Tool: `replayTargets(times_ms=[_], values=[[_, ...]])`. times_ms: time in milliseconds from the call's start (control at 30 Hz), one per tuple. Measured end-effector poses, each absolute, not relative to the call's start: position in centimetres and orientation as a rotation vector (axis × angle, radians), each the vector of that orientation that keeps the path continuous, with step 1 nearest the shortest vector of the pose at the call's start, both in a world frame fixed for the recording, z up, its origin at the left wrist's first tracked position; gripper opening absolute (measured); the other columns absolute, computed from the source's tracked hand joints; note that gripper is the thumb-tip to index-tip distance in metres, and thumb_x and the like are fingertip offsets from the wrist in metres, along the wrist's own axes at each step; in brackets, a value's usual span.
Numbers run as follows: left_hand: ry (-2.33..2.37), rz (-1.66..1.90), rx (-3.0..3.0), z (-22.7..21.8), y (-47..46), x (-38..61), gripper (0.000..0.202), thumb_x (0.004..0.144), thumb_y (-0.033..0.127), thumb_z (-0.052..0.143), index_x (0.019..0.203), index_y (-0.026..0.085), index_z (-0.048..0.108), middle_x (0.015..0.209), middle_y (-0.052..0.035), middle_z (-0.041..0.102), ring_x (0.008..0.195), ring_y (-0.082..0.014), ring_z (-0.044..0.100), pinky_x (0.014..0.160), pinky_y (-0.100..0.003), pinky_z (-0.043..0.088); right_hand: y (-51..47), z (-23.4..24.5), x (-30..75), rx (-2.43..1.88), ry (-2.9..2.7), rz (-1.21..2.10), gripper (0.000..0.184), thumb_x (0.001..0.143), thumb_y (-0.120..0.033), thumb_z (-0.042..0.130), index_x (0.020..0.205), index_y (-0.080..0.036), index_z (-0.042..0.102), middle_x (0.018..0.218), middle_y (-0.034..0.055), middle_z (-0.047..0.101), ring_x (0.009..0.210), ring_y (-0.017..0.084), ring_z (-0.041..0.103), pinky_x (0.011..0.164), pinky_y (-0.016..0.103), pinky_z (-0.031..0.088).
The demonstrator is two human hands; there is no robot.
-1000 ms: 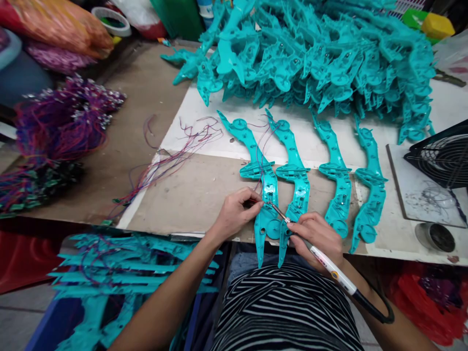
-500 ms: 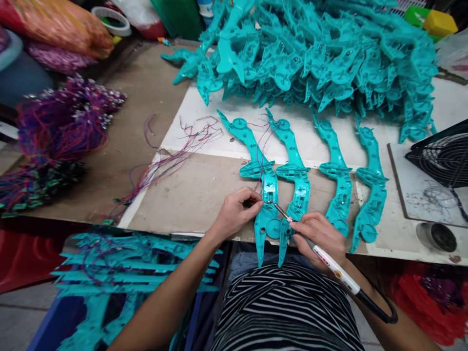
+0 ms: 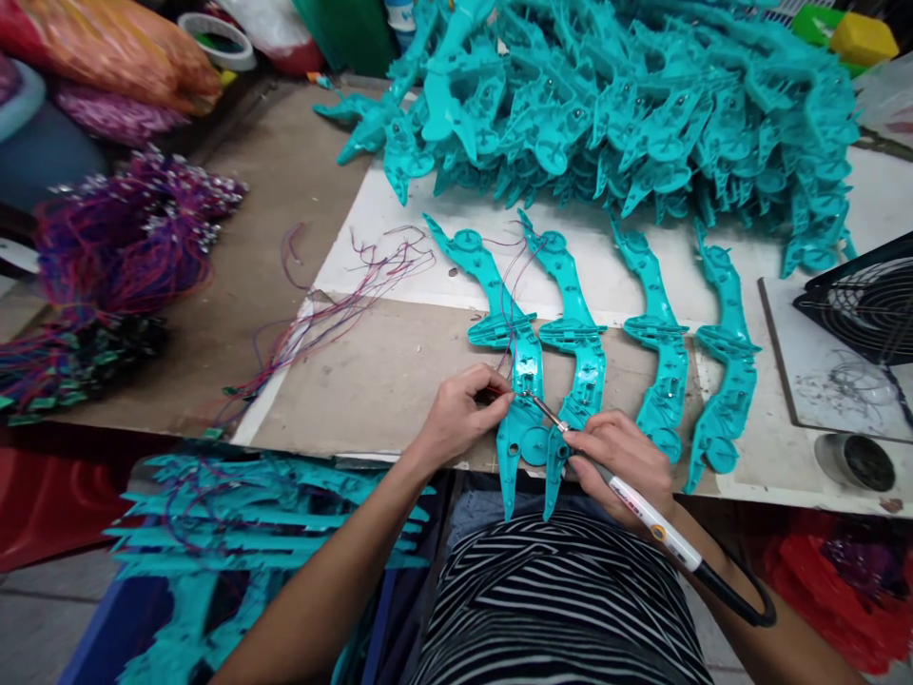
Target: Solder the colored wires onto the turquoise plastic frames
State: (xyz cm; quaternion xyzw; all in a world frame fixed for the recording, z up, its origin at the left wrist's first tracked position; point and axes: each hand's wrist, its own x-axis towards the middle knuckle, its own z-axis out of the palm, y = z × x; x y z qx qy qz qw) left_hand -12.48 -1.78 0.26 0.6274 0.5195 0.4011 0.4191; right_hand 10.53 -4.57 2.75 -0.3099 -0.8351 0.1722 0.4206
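One teal part (image 3: pixel 528 360) beside the left grip (image 3: pixel 462 409)
That grip pinches thin wire (image 3: pixel 492 392); right grip (image 3: pixel 619 464) clamped around a soldering iron (image 3: pixel 650 519).

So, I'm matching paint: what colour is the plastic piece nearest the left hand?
The plastic piece is turquoise; it shows best in the head view.

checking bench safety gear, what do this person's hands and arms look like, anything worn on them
The left hand and right hand are ungloved, and no watch or bracelet shows. The forearms are bare, with no sleeves in view. The person wears a black top with white stripes.
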Motion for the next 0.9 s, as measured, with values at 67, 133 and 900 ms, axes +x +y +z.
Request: replayTargets(times_ms=[67,133,900], values=[[1.304,1.005,1.57,0.3,-1.8,-12.5,0.011,0.08,0.023,0.062,0.073,0.015,0.065,0.072,-0.0018,0.065,0.067,-0.0119,0.059,0.064,-0.024,0.047,-4.6,2.8,10.5,-0.787,-2.097,0.432,0.038,0.086,-0.009,0.063,0.121,-0.024,0.063,0.075,0.0022,0.065,0.075,0.019,0.061,0.068,0.033,0.057],[1.302,1.008,1.563,0.3,-1.8,-12.4,0.011,0.08,0.023,0.062,0.072,0.015,0.065,0.071,-0.0017,0.065,0.067,-0.0118,0.059,0.064,-0.024,0.047,-4.6,2.7,10.5,-0.772,-2.1,0.431,0.034,0.086,-0.01,0.062,0.118,-0.022,0.064,0.074,0.0025,0.064,0.074,0.018,0.06,0.068,0.033,0.057],[1.298,1.03,1.571,0.1,-1.9,-12.4,0.009,0.079,0.02,0.062,0.072,0.016,0.065,0.071,-0.0013,0.065,0.067,-0.0119,0.06,0.063,-0.023,0.048,-4.1,3.7,12.6,-1.006,-2.042,0.355,0.029,0.09,-0.015,0.062,0.117,-0.023,0.068,0.083,0.0032,0.071,0.082,0.018,0.065,0.073,0.033,0.055]])
